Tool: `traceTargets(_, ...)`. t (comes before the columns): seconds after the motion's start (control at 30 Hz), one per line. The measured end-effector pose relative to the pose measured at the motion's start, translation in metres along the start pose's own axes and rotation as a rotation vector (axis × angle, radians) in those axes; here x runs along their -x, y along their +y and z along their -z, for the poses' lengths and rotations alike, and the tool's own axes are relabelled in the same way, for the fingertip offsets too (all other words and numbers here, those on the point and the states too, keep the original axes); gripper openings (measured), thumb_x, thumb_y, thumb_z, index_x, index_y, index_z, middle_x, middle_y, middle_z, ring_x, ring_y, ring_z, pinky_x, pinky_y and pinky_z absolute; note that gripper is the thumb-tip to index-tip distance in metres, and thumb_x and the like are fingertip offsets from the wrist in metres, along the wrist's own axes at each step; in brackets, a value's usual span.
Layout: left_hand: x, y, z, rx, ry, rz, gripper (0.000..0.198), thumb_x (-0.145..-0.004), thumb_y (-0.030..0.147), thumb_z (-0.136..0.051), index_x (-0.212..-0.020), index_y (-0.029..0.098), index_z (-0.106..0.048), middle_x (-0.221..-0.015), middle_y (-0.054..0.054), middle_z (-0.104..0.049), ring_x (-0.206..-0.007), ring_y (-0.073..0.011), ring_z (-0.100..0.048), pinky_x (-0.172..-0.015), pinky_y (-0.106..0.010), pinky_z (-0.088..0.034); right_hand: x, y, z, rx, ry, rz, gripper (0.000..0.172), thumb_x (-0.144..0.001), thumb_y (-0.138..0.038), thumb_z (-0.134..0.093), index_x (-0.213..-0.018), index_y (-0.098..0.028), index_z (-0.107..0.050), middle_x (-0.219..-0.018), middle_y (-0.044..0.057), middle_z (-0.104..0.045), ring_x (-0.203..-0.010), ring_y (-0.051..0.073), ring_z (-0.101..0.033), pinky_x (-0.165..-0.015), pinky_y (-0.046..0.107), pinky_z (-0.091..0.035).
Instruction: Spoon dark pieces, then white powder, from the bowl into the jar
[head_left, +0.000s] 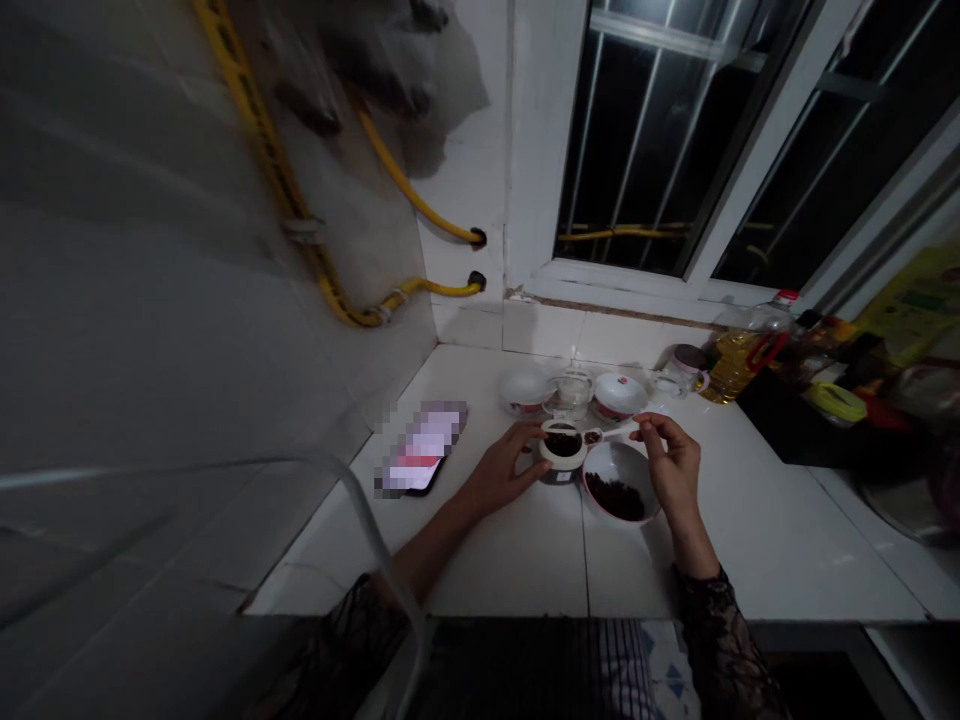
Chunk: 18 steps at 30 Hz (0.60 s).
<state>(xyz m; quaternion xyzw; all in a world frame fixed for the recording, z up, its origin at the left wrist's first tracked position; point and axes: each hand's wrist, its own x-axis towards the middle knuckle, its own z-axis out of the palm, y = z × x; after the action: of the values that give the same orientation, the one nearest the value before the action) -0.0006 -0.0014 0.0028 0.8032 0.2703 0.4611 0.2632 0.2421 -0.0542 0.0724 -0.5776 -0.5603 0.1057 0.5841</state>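
My left hand [504, 470] curls round the left side of a small white cup [562, 447] that holds something dark. My right hand [673, 460] pinches the handle of a white spoon [611, 433] whose bowl, with a dark bit in it, lies at the cup's rim. Just below the spoon stands a white bowl [621, 486] with a heap of dark dried bits. All of this sits on a white tiled counter [517, 560].
Behind the cup stand two white bowls [525, 390] [619, 396], a clear glass [574, 392] and a small lidded jar [686, 368]. A lit phone [421, 448] lies at the left. An oil bottle [739, 350] and packets crowd the right. Yellow hoses [405, 180] run along the left wall.
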Motion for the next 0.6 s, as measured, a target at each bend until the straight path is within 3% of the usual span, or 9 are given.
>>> traceTargets(0.07, 0.0, 0.0, 0.0, -0.006, -0.006, 0.007, 0.03, -0.089, 0.031, -0.061, -0.116, 0.022, -0.052, -0.127, -0.012, -0.056, -0.115, -0.0238, -0.059, -0.084, -0.036, -0.057, 0.004, -0.007, -0.007, 0.089, 0.004, 0.236, 0.02, -0.09, -0.032, -0.053, -0.088, -0.021, -0.069, -0.074, 0.004, -0.07, -0.077, 0.021, -0.063, -0.081, 0.037, -0.046)
traceTargets(0.17, 0.0, 0.0, 0.0, -0.015, -0.008, 0.018, 0.031, -0.089, 0.031, -0.061, -0.117, 0.022, -0.052, -0.127, -0.012, -0.056, -0.116, -0.0238, -0.059, -0.085, -0.036, -0.057, 0.01, -0.013, -0.014, 0.233, -0.122, 0.606, 0.019, -0.091, -0.018, -0.049, -0.092, -0.021, -0.068, -0.079, 0.004, -0.071, -0.076, 0.019, -0.062, -0.087, 0.04, -0.044)
traceTargets(0.23, 0.001, 0.0, 0.0, -0.02, -0.009, 0.017, 0.031, -0.089, 0.031, -0.061, -0.117, 0.023, -0.052, -0.127, -0.012, -0.055, -0.116, -0.0237, -0.058, -0.084, -0.036, -0.057, 0.011, -0.014, -0.014, 0.29, -0.16, 0.725, 0.021, -0.09, -0.013, -0.048, -0.095, -0.021, -0.067, -0.08, 0.003, -0.072, -0.074, 0.018, -0.062, -0.09, 0.041, -0.043)
traceTargets(0.3, 0.001, 0.0, 0.0, -0.02, -0.009, 0.009, 0.031, -0.089, 0.032, -0.061, -0.118, 0.023, -0.051, -0.128, -0.012, -0.055, -0.116, -0.0235, -0.058, -0.084, -0.036, -0.057, 0.009, -0.011, -0.009, 0.297, -0.098, 0.718, 0.02, -0.091, -0.013, -0.048, -0.095, -0.021, -0.066, -0.078, 0.002, -0.071, -0.071, 0.018, -0.062, -0.09, 0.041, -0.043)
traceTargets(0.4, 0.001, 0.0, 0.0, -0.012, -0.006, 0.0, 0.032, -0.089, 0.032, -0.061, -0.118, 0.023, -0.051, -0.128, -0.013, -0.055, -0.115, -0.0237, -0.059, -0.084, -0.036, -0.057, 0.003, 0.0, 0.005, 0.308, 0.011, 0.568, 0.017, -0.092, -0.018, -0.049, -0.092, -0.022, -0.065, -0.07, 0.001, -0.069, -0.07, 0.019, -0.061, -0.084, 0.039, -0.044)
traceTargets(0.6, 0.0, 0.0, 0.0, -0.01, -0.008, 0.011, 0.031, -0.09, 0.033, -0.06, -0.118, 0.023, -0.051, -0.127, -0.012, -0.056, -0.115, -0.024, -0.059, -0.084, -0.037, -0.057, -0.003, 0.033, 0.025, 0.498, -0.145, 0.372, 0.021, -0.087, -0.024, -0.048, -0.086, -0.021, -0.069, -0.07, 0.003, -0.07, -0.071, 0.021, -0.061, -0.088, 0.042, -0.04)
